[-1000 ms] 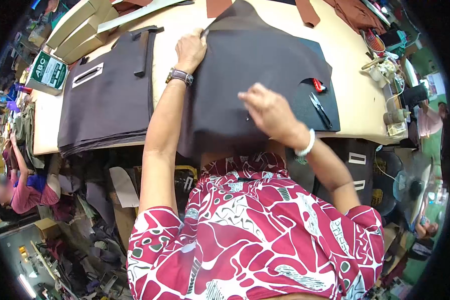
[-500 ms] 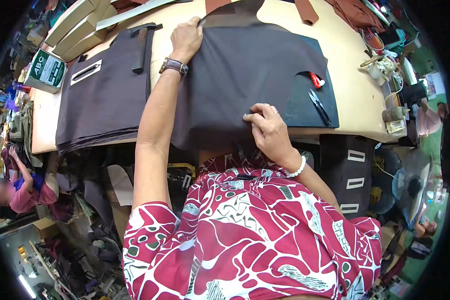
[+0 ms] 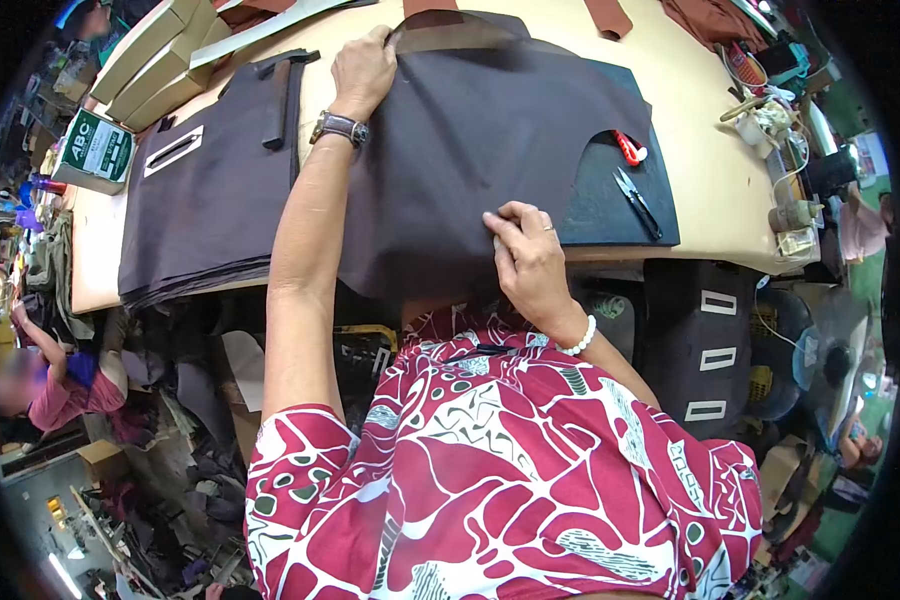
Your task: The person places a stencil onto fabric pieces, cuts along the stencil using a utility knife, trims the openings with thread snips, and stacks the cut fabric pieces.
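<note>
A dark brown fabric sheet (image 3: 460, 150) lies over the table and droops over its front edge. My left hand (image 3: 363, 75), with a watch at the wrist, is closed on the sheet's far left corner. Near the front right edge, my right hand (image 3: 528, 262) pinches the same sheet between thumb and fingers. Under the sheet is a dark cutting mat (image 3: 610, 215), partly covered. On the mat, right of my right hand, lie thread snips (image 3: 638, 203) and a red cutter (image 3: 629, 149), its near end under the fabric.
Left of the sheet lies a stack of dark fabric pieces (image 3: 205, 210) with a hammer (image 3: 277, 105) on top. A green and white ABC box (image 3: 95, 150) stands by cardboard boxes (image 3: 165, 65). Dark panels with white frames (image 3: 705, 360) hang below the table. Another person (image 3: 55, 385) is at far left.
The fabric's far edge has shifted, with a fold now lying across the top. My left hand has moved slightly left and up; my right hand still pinches the sheet, slightly left.
</note>
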Demonstrator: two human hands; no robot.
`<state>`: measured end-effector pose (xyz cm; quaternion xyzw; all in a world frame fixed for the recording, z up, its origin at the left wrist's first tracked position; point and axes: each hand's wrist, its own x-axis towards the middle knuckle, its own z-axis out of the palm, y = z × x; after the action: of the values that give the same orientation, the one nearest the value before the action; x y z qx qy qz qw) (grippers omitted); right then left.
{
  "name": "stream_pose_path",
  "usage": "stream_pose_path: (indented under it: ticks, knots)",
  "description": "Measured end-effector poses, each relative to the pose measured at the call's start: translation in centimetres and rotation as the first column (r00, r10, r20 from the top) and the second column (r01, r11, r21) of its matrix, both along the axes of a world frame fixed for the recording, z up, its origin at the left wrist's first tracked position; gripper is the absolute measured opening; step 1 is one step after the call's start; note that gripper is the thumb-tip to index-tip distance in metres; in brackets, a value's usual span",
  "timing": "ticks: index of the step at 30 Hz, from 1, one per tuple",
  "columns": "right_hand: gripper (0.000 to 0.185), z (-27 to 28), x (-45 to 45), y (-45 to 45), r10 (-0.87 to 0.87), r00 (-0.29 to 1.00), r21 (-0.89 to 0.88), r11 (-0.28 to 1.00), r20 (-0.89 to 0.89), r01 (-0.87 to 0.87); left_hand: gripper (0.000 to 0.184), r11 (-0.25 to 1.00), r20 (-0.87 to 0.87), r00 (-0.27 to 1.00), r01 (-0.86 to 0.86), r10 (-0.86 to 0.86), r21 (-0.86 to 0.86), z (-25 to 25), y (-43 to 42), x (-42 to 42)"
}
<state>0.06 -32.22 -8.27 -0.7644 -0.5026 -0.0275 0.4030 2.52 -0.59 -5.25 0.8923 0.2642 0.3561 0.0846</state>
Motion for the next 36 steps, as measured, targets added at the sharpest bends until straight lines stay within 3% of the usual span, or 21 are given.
stream_pose_path:
  ticks: [4,6,8,10,11,14,15,17,18,19,20,22,24,26,27,28,29,30,32,34,36]
  knots:
    - [0.018,2.3,2.2,0.1,0.083,0.996,0.064,0.995,-0.011,-0.082,0.019,0.989,0.145,0.98,0.13,-0.139,0.068,2.6,-1.3,-0.3]
    - [0.038,6.3,5.6,1.5,0.001,0.98,0.182,0.983,0.2,-0.038,0.017,0.948,0.241,0.924,0.315,-0.298,-0.036,5.2,-2.6,-0.5]
    - [0.073,10.7,9.5,3.5,-0.041,0.95,0.35,0.934,0.308,-0.073,0.016,0.848,0.301,0.821,0.526,-0.486,-0.066,8.8,-5.4,-1.4]
    - [0.092,14.2,13.5,6.2,-0.062,0.885,0.462,0.868,0.461,-0.18,0.022,0.775,0.295,0.758,0.627,-0.582,-0.082,11.4,-7.0,-2.8]
    - [0.111,15.7,14.7,6.5,0.008,0.907,0.264,0.956,0.421,-0.13,0.023,0.756,0.281,0.751,0.644,-0.597,-0.114,12.9,-7.9,-3.9]
    - [0.089,16.7,18.6,8.9,0.383,0.923,-0.043,0.923,0.043,-0.381,0.023,0.778,0.28,0.746,0.629,-0.604,0.001,15.8,-8.0,-6.0]
    - [0.072,15.8,19.7,10.2,0.567,0.818,-0.079,0.815,-0.094,-0.574,0.023,0.809,0.277,0.779,0.588,-0.563,-0.009,16.2,-7.1,-6.3]
    - [0.049,15.8,18.1,10.0,0.172,0.904,-0.53,0.761,-0.391,-0.374,0.022,0.847,0.313,0.796,0.529,-0.518,0.055,16.0,-4.8,-6.6]
    - [0.042,13.7,18.8,10.5,0.381,0.842,-0.401,0.753,-0.381,-0.522,0.021,0.849,0.32,0.81,0.528,-0.492,-0.029,15.3,-2.9,-6.3]
    - [0.038,13.5,18.0,11.0,0.409,0.756,-0.339,0.712,-0.511,-0.615,0.023,0.895,0.243,0.867,0.445,-0.434,0.01,14.8,-1.0,-6.3]
    - [0.04,11.1,20.3,12.4,0.364,0.774,-0.399,0.697,-0.519,-0.596,0.025,0.928,0.169,0.912,0.369,-0.373,0.051,14.3,0.7,-6.4]
    - [0.037,13.7,18.8,13.3,0.14,0.96,-0.574,0.777,-0.241,-0.258,0.023,0.965,0.012,0.966,0.258,-0.259,0.047,13.3,4.2,-6.2]
    - [0.032,11.5,23.5,16.0,0.184,0.949,-0.304,0.916,-0.257,-0.26,0.029,0.981,-0.118,0.976,0.189,-0.183,0.043,12.6,9.6,-5.3]
    - [0.029,11.2,30.0,19.4,0.15,0.892,0.095,0.973,0.427,-0.209,0.022,0.974,0.059,0.988,0.132,-0.145,0.184,15.0,11.6,-4.7]
    - [0.026,13.1,30.2,19.5,0.069,0.908,0.24,0.954,0.413,-0.182,0.02,0.952,0.275,0.94,0.125,-0.204,0.278,16.5,11.7,-4.1]
    - [0.024,16.1,30.2,18.8,-0.01,0.922,0.377,0.914,0.386,-0.148,0.018,0.981,0.337,0.928,0.113,-0.16,0.155,19.6,9.3,-4.8]
    - [0.023,18.7,27.6,17.2,-0.108,0.915,0.452,0.888,0.388,-0.087,0.02,0.96,0.443,0.862,0.151,-0.246,0.237,22.1,7.4,-5.3]
    - [0.022,20.2,25.0,15.2,-0.205,0.902,0.524,0.851,0.38,-0.028,0.025,0.93,0.532,0.779,0.177,-0.332,0.321,23.6,5.9,-5.9]
    - [0.022,20.1,25.1,12.5,-0.203,0.869,0.625,0.767,0.451,-0.146,0.026,0.883,0.548,0.701,0.28,-0.457,0.377,23.6,3.3,-8.1]
    - [0.025,18.4,23.3,10.1,-0.138,0.91,0.543,0.833,0.39,-0.106,0.014,0.924,0.449,0.818,0.246,-0.359,0.291,20.5,0.3,-10.6]
    - [0.026,14.7,21.8,8.5,-0.034,0.955,0.443,0.891,0.293,-0.105,0.033,0.901,0.416,0.853,0.407,-0.316,-0.151,16.6,-2.4,-12.6]
